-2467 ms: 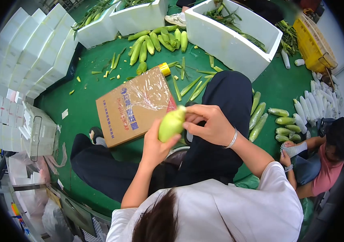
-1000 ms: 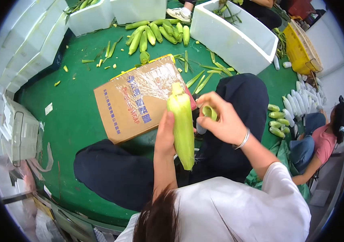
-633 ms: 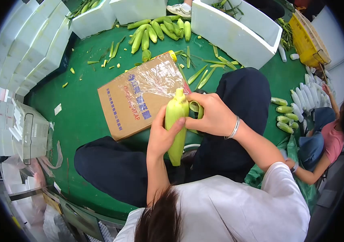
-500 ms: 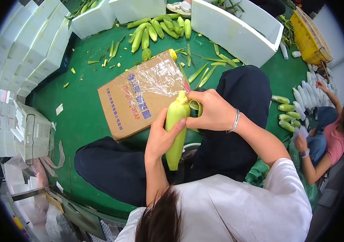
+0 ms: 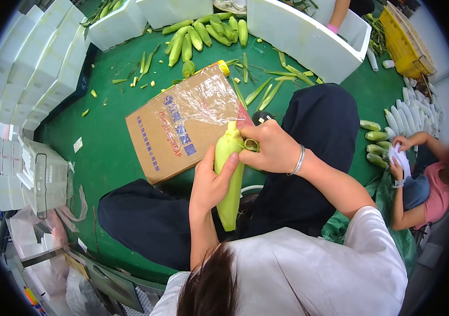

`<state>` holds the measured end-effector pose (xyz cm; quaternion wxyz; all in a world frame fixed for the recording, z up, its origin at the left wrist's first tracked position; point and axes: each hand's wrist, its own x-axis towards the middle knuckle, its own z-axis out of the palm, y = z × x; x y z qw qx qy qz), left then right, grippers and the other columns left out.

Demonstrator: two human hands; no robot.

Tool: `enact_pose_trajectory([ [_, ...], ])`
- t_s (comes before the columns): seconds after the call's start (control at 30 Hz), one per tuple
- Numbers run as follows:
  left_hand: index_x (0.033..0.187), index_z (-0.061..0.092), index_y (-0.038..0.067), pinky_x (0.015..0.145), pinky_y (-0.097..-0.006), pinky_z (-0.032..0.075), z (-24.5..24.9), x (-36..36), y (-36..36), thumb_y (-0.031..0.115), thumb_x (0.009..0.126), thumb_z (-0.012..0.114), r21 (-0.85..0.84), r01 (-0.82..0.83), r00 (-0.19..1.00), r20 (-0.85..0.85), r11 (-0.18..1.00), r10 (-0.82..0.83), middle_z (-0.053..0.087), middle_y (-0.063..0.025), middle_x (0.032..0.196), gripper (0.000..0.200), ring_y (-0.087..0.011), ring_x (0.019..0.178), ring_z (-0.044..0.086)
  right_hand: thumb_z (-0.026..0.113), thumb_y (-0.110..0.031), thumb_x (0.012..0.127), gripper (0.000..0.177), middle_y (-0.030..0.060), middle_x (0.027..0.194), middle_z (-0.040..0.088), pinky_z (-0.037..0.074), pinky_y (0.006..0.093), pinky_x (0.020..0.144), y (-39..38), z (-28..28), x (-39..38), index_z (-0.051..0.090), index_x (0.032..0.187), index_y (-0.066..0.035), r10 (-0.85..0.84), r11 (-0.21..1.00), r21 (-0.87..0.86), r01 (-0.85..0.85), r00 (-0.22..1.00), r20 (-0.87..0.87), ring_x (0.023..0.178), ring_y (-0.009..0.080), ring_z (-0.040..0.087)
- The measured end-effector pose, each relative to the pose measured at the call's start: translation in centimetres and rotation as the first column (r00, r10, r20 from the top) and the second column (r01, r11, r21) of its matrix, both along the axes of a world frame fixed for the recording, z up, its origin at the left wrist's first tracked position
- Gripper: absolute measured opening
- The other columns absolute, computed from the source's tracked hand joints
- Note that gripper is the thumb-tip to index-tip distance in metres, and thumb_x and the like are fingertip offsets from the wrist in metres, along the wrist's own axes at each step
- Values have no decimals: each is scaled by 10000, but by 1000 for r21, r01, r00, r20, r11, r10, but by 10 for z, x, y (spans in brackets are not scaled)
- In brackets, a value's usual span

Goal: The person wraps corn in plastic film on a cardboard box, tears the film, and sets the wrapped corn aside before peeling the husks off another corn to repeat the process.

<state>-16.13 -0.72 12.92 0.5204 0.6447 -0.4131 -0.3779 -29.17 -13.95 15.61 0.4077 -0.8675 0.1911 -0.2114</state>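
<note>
An ear of corn (image 5: 230, 192) in its pale green husk is upright over my lap, stalk end at the top. My left hand (image 5: 210, 181) is wrapped round its left side, thumb across the front. At the upper right of the ear, my right hand (image 5: 272, 147) pinches a curled strip of husk (image 5: 251, 145); its fingertips are partly hidden. Just beyond my hands lies a cardboard box (image 5: 153, 142) with plastic wrap on top.
Unpeeled corn ears (image 5: 195, 37) are piled beyond the box. Husk scraps (image 5: 266, 95) litter the green floor (image 5: 103, 126). White foam boxes (image 5: 308, 39) stand ahead and at left. At right a co-worker in pink (image 5: 437, 195) handles something white near wrapped corn (image 5: 406, 118).
The husk strip has gone from a wide loop to a narrower curl in my right hand. The ear shifted slightly down. Another person's arm now reaches into the foam box ahead.
</note>
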Motion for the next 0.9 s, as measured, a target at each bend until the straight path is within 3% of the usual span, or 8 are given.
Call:
enact_pose_trajectory([
  [0.1,1025,558,-11,650,-302,473,-2,-1,-2,247,933,617,20,0,999,-39,1000,1,630,-103,805,280,-121,718,567,660,-140,714,219,235,655,582,495,391,567,-3,-8,-1,618,806,55,7,1000,-9,-6,1000,21,618,384,615],
  [0.17,1033,560,-11,650,-295,471,-1,0,-3,247,932,619,45,17,999,-36,999,-16,628,-94,817,283,-114,721,560,652,-113,717,188,187,566,508,428,322,481,-4,-17,-2,617,808,49,19,999,-28,-16,996,86,471,300,534],
  [0.3,1061,567,-7,663,-276,468,0,-2,-3,248,932,618,90,47,984,-176,995,-30,625,-66,865,290,-103,745,549,642,-111,711,178,189,558,502,426,321,480,-4,-24,-7,620,795,45,-5,1000,2,5,998,57,479,297,543],
  [0.4,1097,567,-6,697,-267,467,-7,2,-2,247,935,610,122,91,985,-159,988,-71,620,-57,908,303,-99,786,549,633,-108,703,161,183,542,494,418,338,482,-2,-28,-8,618,773,36,-31,999,17,30,997,75,476,304,532],
  [0.63,1202,548,-15,746,-267,464,-17,4,-1,238,938,603,146,148,965,-236,978,-111,618,-56,969,370,-102,838,545,624,-135,700,137,160,524,498,407,354,639,5,-32,-15,613,723,0,-75,997,16,74,996,50,482,336,510],
  [0.73,1231,543,-3,752,-266,466,-23,7,1,249,952,575,149,172,940,-320,974,-117,614,-43,1001,377,-95,850,549,619,-128,708,124,154,523,508,411,344,642,5,-38,-19,623,726,-5,-98,995,9,98,993,60,486,322,518],
  [0.8,1255,534,12,766,-260,465,-23,12,6,266,969,540,210,279,765,-639,937,-84,607,-30,1024,383,-82,870,550,616,-116,714,114,152,524,515,418,339,618,3,-38,-23,633,739,-6,-106,994,-25,108,992,68,484,308,522],
  [0.9,1268,531,22,766,-252,465,-19,7,8,284,981,511,104,258,713,-692,960,-117,607,-22,1020,390,-74,872,554,618,-87,744,134,116,569,590,439,277,526,-8,-30,-31,673,846,-18,-101,965,248,84,993,56,492,189,542],
])
